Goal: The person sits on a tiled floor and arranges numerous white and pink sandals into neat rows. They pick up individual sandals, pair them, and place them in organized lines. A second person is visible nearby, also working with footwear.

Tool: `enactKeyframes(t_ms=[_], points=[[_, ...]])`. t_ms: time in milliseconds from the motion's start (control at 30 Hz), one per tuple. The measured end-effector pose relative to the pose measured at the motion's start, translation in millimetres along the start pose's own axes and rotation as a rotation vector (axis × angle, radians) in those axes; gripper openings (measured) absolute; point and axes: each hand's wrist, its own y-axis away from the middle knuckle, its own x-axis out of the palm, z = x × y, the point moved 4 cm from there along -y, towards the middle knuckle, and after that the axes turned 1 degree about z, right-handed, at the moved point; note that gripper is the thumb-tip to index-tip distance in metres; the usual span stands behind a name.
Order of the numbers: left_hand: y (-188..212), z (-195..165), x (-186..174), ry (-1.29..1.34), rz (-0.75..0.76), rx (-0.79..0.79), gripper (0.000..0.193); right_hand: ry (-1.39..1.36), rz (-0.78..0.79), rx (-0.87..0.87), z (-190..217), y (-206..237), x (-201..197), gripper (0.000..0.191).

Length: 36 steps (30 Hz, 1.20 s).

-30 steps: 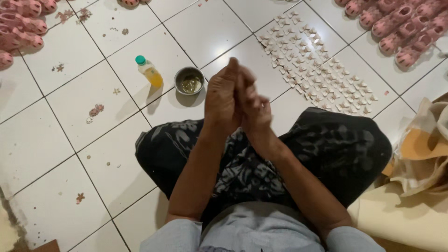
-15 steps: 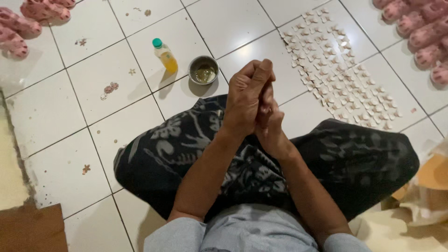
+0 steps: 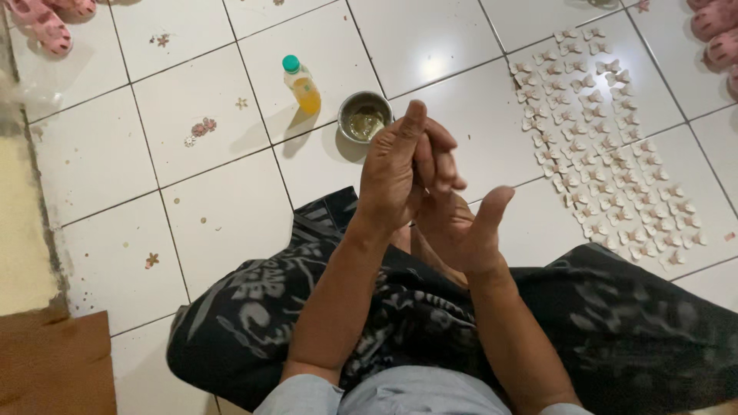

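where palms meet, two hands [image 3: 427, 180], one bowl [image 3: 364, 117]

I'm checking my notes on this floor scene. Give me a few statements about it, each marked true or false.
1. The left hand and right hand are pressed together. True.
2. The small bottle lies on its side. False: it stands upright, with a green cap.
3. The metal bowl sits right beside the bottle. True.
4. The small flower-shaped pieces are heaped in a pile. False: they lie in rows on the tiled floor.
5. Either hand holds the bowl. False: neither touches it.
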Motion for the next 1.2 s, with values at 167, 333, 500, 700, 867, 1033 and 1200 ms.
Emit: enactKeyframes(t_ms=[167,333,500,700,867,1033,1200], points=[[-48,1,-47,-0.148,-0.169,-0.003,0.044,-0.066,-0.034,0.100,-15,-60,-28,0.104],[-89,-3,-89,-0.027,-0.200,-0.079,0.046,-0.108,-0.097,0.041,-13,-100,-37,0.104],[-164,20,-137,-0.188,-0.190,0.000,0.046,-0.399,0.060,0.039,-5,-165,-78,0.122],[-321,25,-228,-0.046,-0.062,-0.122,0.053,0.450,-0.040,0.158,24,-326,-190,0.122],[-425,-2,-308,-0.442,-0.134,0.002,0.044,1.550,-0.139,0.184,31,-447,-277,0.096],[-487,-19,-331,-0.341,-0.327,0.108,0.024,2.069,-0.083,-0.388,57,-509,-282,0.075],[-567,-80,-328,-0.270,-0.204,0.249,0.039,1.633,-0.061,-0.488,102,-558,-271,0.041]])
